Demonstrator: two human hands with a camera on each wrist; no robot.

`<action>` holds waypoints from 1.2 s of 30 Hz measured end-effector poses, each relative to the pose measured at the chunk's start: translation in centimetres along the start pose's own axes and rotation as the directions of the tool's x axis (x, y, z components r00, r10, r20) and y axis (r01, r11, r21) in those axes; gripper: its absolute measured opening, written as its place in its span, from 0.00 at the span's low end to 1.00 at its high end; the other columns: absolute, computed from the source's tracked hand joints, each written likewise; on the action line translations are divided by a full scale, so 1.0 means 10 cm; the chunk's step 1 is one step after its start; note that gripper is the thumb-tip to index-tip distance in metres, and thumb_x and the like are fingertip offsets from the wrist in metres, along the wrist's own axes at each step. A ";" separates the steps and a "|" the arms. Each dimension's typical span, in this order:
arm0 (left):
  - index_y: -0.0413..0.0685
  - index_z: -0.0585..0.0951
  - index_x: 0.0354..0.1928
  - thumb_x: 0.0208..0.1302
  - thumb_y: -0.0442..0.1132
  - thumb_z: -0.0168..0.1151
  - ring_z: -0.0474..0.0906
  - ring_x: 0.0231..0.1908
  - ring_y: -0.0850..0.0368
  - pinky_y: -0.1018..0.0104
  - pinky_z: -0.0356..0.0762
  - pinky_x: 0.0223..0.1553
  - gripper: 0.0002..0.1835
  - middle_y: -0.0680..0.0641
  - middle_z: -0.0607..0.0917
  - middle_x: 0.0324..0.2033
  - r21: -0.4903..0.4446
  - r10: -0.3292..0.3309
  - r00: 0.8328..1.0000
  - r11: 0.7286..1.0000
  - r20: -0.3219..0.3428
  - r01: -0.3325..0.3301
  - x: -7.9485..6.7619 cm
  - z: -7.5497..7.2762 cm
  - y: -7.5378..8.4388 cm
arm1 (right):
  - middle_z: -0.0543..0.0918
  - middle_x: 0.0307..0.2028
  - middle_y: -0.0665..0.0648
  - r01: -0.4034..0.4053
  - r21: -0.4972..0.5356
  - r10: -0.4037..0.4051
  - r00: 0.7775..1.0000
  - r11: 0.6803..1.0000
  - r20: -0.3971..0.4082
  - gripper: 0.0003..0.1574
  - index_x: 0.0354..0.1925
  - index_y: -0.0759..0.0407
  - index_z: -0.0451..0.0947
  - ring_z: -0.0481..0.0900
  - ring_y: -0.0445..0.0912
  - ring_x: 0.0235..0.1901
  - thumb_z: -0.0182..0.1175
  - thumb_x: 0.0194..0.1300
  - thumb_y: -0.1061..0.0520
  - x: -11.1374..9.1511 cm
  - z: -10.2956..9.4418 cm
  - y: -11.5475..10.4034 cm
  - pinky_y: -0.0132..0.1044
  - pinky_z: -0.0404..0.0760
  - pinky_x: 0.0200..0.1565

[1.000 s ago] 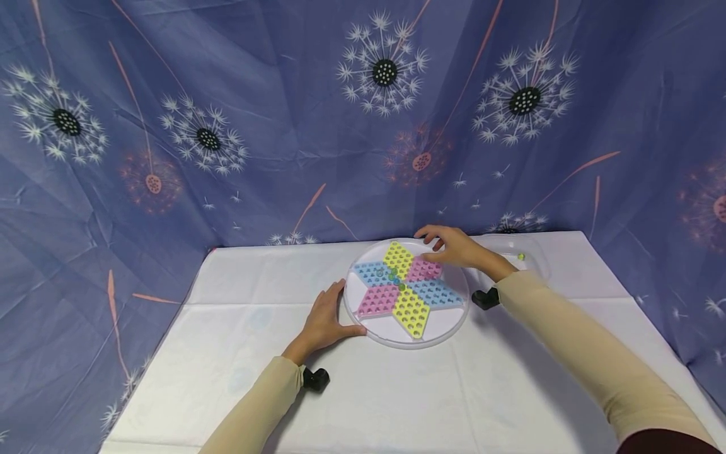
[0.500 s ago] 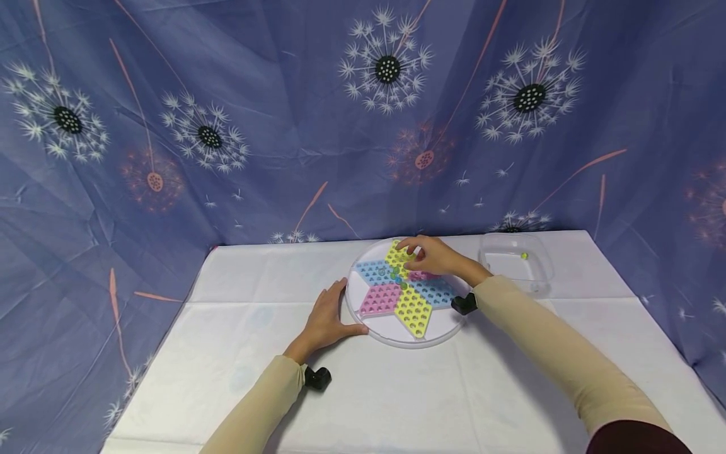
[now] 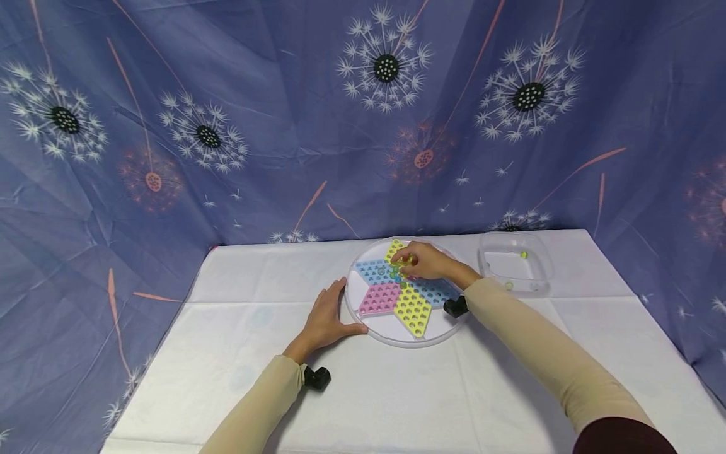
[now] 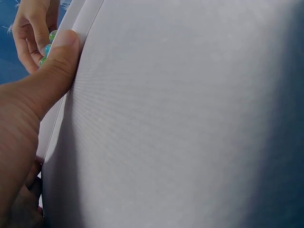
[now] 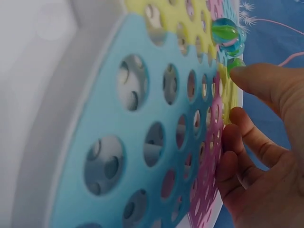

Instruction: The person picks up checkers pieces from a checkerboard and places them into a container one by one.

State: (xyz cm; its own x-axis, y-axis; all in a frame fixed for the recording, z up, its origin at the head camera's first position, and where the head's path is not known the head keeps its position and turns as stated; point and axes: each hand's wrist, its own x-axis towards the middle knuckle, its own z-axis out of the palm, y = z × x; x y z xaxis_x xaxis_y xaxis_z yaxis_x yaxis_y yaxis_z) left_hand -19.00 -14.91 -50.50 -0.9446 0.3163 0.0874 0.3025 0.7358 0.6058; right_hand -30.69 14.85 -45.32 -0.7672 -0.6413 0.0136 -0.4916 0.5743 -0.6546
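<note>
A round white Chinese checkers board (image 3: 439, 325) with a pink, yellow and blue star lies on the table. My left hand (image 3: 326, 318) rests at its left rim, fingers spread, thumb (image 4: 59, 59) lying along the edge. Over the star's centre, my right hand (image 3: 428, 260) has its fingers bent, the thumb tip against a green marble (image 5: 234, 63). Just beyond it in the right wrist view are other glass marbles (image 5: 224, 32). The right index fingertip is hidden there. In the head view several marbles (image 3: 396, 277) sit around the star's middle and on the blue arm.
Right of the board stands a clear plastic container (image 3: 544, 277) with a few marbles, one of them yellow-green (image 3: 524, 255). A white cloth (image 3: 227, 353) covers the table. Behind hangs a blue curtain (image 3: 295, 126) with dandelion prints.
My right hand has moved left and down from the pink arm to the board's centre, uncovering the container. The left hand has stayed at the rim.
</note>
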 end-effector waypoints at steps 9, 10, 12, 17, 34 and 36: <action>0.40 0.53 0.81 0.45 0.61 0.83 0.52 0.78 0.46 0.52 0.42 0.80 0.69 0.41 0.60 0.78 0.005 -0.014 1.000 1.000 0.003 0.014 0.01 0.01 -0.01 | 0.78 0.44 0.60 0.039 -0.020 -0.040 0.999 0.999 -0.006 0.16 0.54 0.58 0.87 0.74 0.48 0.34 0.65 0.70 0.63 0.01 0.05 0.02 0.40 0.79 0.37; 0.40 0.53 0.81 0.45 0.61 0.83 0.52 0.78 0.46 0.52 0.42 0.80 0.69 0.41 0.60 0.78 0.006 -0.014 1.000 1.000 0.002 0.014 0.01 0.01 -0.01 | 0.78 0.44 0.60 0.040 -0.024 -0.040 0.999 0.999 -0.006 0.15 0.54 0.58 0.87 0.74 0.48 0.35 0.65 0.70 0.63 0.01 0.05 0.02 0.40 0.78 0.38; 0.40 0.53 0.81 0.45 0.61 0.83 0.52 0.78 0.46 0.53 0.42 0.80 0.69 0.41 0.60 0.78 0.009 -0.016 1.000 1.000 0.003 0.016 0.01 0.00 0.00 | 0.78 0.44 0.60 0.040 -0.029 -0.040 0.999 0.999 -0.009 0.15 0.53 0.57 0.87 0.74 0.48 0.36 0.65 0.70 0.63 0.01 0.06 0.02 0.41 0.78 0.39; 0.39 0.53 0.81 0.45 0.61 0.83 0.53 0.78 0.46 0.52 0.43 0.80 0.69 0.41 0.60 0.78 0.009 -0.011 1.000 1.000 0.005 0.011 0.01 -0.01 0.01 | 0.79 0.43 0.59 0.040 -0.029 -0.040 0.999 0.999 -0.018 0.14 0.53 0.56 0.88 0.75 0.48 0.37 0.65 0.70 0.62 0.01 0.06 0.02 0.42 0.79 0.42; 0.38 0.53 0.80 0.44 0.61 0.83 0.52 0.78 0.44 0.50 0.42 0.80 0.69 0.40 0.61 0.78 0.005 0.004 1.000 1.000 -0.007 -0.004 0.01 0.01 0.00 | 0.79 0.43 0.58 0.056 -0.025 -0.057 0.998 0.998 -0.025 0.14 0.52 0.55 0.88 0.74 0.48 0.37 0.65 0.70 0.62 0.00 0.08 0.04 0.42 0.79 0.40; 0.39 0.53 0.81 0.45 0.61 0.83 0.52 0.78 0.45 0.51 0.42 0.80 0.69 0.40 0.60 0.78 0.006 0.000 1.000 1.000 -0.003 0.000 0.00 0.01 0.00 | 0.79 0.44 0.58 0.062 -0.031 -0.063 0.998 0.998 -0.028 0.13 0.52 0.55 0.88 0.75 0.48 0.38 0.65 0.70 0.62 0.01 0.09 0.05 0.42 0.80 0.40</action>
State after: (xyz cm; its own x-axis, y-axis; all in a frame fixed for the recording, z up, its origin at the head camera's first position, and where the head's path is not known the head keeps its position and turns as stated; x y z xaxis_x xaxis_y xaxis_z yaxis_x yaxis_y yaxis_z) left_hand -19.03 -14.86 -50.59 -0.9451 0.3141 0.0900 0.3029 0.7394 0.6012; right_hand -30.60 14.62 -46.29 -0.7459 -0.6617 0.0764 -0.5511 0.5487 -0.6287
